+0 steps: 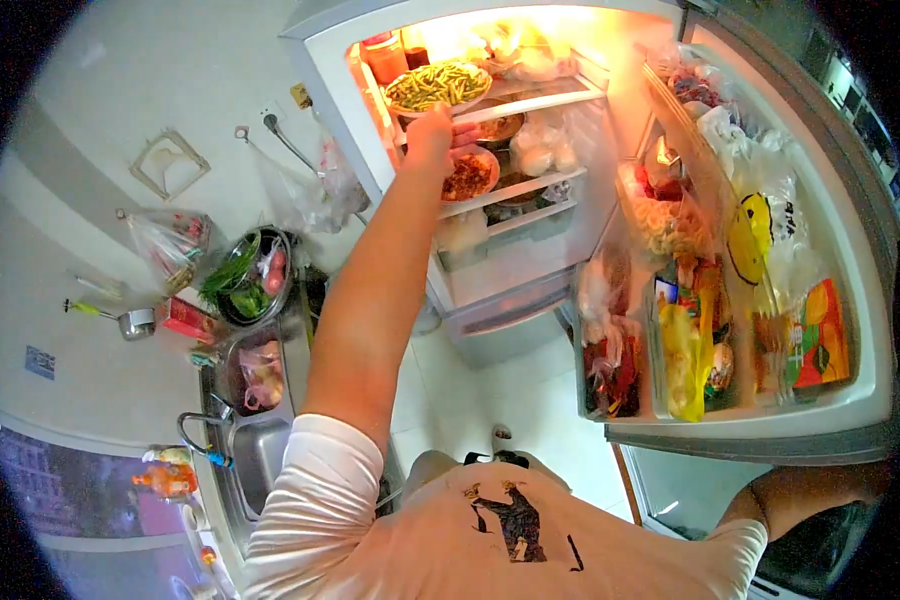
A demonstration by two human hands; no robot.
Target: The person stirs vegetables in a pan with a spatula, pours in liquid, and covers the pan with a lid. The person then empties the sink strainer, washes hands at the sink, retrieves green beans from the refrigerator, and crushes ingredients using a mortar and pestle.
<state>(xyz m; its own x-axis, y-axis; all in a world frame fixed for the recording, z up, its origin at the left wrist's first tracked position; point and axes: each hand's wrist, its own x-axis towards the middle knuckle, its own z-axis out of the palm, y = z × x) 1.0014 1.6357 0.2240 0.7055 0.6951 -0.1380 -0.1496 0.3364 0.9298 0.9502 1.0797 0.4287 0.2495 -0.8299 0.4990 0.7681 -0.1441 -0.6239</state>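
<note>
My left hand (435,130) reaches into the open fridge, at the front edge of a plate of green beans (438,87) on the upper shelf. Some fingers show stretched out to the right below the plate; the thumb side is hidden, and whether the hand bears the plate is unclear. Just under it, a plate of reddish food (469,174) stands on the lower shelf, beside a bag of eggs (542,148). My right arm extends to the far right behind the open fridge door (770,436), and its hand is out of sight.
The door shelves hold bagged food (667,222) and a yellow package (682,350). At the left are a sink (257,465), a basin of vegetables (249,277) and a red box (187,319). Plastic bags (295,190) hang on the wall. Lower fridge drawers stand below the shelves.
</note>
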